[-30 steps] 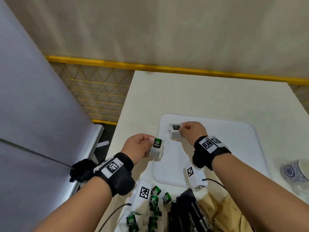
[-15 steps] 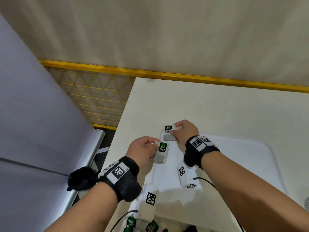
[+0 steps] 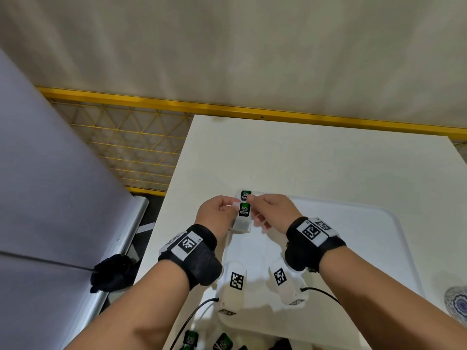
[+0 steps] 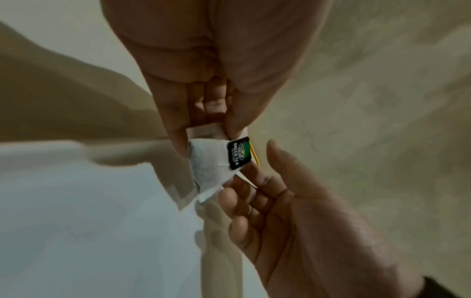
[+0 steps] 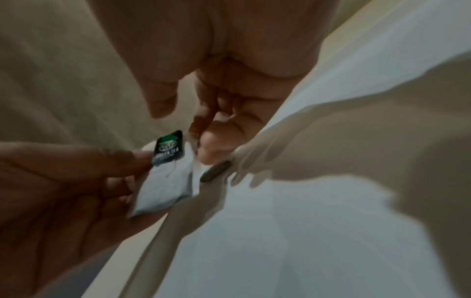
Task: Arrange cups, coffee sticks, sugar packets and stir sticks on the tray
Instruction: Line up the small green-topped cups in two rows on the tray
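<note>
My left hand (image 3: 217, 213) pinches a white tea bag with a green label (image 3: 244, 218) between thumb and forefinger, just above the far left corner of the white tray (image 3: 353, 248). The same bag (image 4: 211, 161) shows in the left wrist view, and again in the right wrist view (image 5: 165, 181). A second tea bag (image 3: 244, 195) lies right at that corner of the tray; in the right wrist view it appears edge-on (image 5: 215, 171). My right hand (image 3: 273, 210) hovers beside both bags with loosely curled fingers. Its thumb stands apart, and its fingertips are next to the second bag.
The tray sits on a cream table (image 3: 303, 160). A blue-patterned cup (image 3: 457, 306) shows at the right edge. More green-labelled tea bags (image 3: 190, 339) lie near the front edge. A yellow rail (image 3: 252, 109) and a grey panel (image 3: 50, 173) bound the far and left sides.
Both hands moved to the tray's far left corner and came together. The tea bag that my right hand held now lies at that corner. The left hand still holds its bag.
</note>
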Available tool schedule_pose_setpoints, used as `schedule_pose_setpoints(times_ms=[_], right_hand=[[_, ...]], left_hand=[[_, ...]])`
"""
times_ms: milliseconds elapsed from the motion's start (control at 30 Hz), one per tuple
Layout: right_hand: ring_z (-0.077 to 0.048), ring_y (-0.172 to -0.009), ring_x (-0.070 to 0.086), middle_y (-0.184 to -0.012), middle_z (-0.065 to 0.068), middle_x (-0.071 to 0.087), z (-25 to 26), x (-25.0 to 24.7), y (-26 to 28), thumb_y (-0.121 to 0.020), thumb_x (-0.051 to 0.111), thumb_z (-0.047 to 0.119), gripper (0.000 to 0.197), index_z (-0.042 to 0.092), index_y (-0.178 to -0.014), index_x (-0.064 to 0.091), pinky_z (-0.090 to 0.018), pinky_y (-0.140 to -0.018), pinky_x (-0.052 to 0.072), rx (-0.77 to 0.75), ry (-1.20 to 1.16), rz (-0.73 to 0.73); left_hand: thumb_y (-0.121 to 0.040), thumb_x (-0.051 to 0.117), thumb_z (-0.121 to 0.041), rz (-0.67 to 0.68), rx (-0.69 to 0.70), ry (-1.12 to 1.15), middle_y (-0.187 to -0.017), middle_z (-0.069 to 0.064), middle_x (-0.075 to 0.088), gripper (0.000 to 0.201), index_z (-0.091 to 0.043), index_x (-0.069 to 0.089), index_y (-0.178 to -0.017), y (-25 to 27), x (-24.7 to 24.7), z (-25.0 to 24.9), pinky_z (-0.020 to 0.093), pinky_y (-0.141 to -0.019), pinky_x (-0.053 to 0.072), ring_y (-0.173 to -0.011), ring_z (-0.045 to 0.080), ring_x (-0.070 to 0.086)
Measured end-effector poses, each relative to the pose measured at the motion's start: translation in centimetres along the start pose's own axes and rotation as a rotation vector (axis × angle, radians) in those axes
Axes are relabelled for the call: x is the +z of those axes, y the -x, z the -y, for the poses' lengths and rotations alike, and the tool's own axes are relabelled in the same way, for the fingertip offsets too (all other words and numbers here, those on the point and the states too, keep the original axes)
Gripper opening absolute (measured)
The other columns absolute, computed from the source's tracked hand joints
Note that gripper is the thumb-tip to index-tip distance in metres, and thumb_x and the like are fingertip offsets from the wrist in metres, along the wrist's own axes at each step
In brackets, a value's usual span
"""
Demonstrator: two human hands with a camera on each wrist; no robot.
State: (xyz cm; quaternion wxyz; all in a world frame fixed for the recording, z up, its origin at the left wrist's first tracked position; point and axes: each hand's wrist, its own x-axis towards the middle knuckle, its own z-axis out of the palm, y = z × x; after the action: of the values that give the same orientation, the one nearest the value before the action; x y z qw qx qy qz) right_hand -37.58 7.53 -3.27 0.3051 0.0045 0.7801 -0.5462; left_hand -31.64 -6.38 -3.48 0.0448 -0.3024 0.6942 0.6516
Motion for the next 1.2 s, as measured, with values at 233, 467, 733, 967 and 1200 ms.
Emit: schedule_pose_setpoints(times_ms=[233,467,733,967,1200], right_hand=[[-0.011,-0.040,0.045,-0.058,-0.009,0.058,-0.8,0.1,-1.1,-0.085,0.069,0.011,0.007,0.006,-0.089,0.070,-0.021,-0.044,0.041,0.047,-0.011,-0.068],[-0.014,-0.053,0.053,-0.070,-0.003,0.064,-0.8,0.8,-3.5,-0.077,0.075,0.012,0.011,0.019,-0.081,0.068,-0.027,-0.056,0.048,-0.006,0.134,-0.164],[-0.022,-0.079,0.065,-0.078,-0.001,0.062,-1.4,0.0,-3.5,-0.073,0.076,0.008,0.022,0.021,-0.084,0.064,-0.043,-0.078,0.058,-0.042,0.097,-0.265],[-0.020,-0.075,0.062,-0.076,0.001,0.059,-1.8,0.1,-3.8,-0.068,0.077,0.012,0.023,0.024,-0.080,0.062,-0.043,-0.077,0.058,-0.064,0.185,-0.263],[-0.015,-0.067,0.058,-0.071,0.003,0.057,-1.0,0.0,-0.3,-0.079,0.067,0.011,0.016,0.027,-0.083,0.063,-0.026,-0.067,0.052,-0.133,0.254,-0.187]], left_hand=[[-0.087,0.055,0.001,-0.040,0.009,-0.041,-0.066,0.005,0.061,0.018,-0.016,0.062,-0.091,-0.4,0.5,0.1,0.026,-0.054,0.048,-0.054,0.017,0.054],[-0.087,0.053,-0.002,-0.055,0.033,-0.093,-0.081,0.013,0.070,0.020,-0.020,0.062,-0.084,-1.0,-0.2,0.7,0.045,-0.084,0.056,-0.069,0.024,0.063],[-0.088,0.052,0.000,0.015,0.151,-0.328,-0.099,-0.003,0.071,0.027,-0.019,0.071,-0.094,-0.2,0.5,0.8,0.024,-0.092,0.049,-0.094,0.014,0.065],[-0.090,0.054,-0.009,0.074,0.165,-0.480,-0.111,-0.003,0.068,0.027,-0.018,0.070,-0.109,-0.1,1.0,0.6,0.017,-0.093,0.042,-0.104,0.012,0.061],[-0.091,0.051,-0.007,0.080,0.200,-0.358,-0.097,-0.006,0.070,0.026,-0.022,0.068,-0.104,2.3,-0.5,0.5,0.021,-0.087,0.049,-0.086,0.007,0.063]])
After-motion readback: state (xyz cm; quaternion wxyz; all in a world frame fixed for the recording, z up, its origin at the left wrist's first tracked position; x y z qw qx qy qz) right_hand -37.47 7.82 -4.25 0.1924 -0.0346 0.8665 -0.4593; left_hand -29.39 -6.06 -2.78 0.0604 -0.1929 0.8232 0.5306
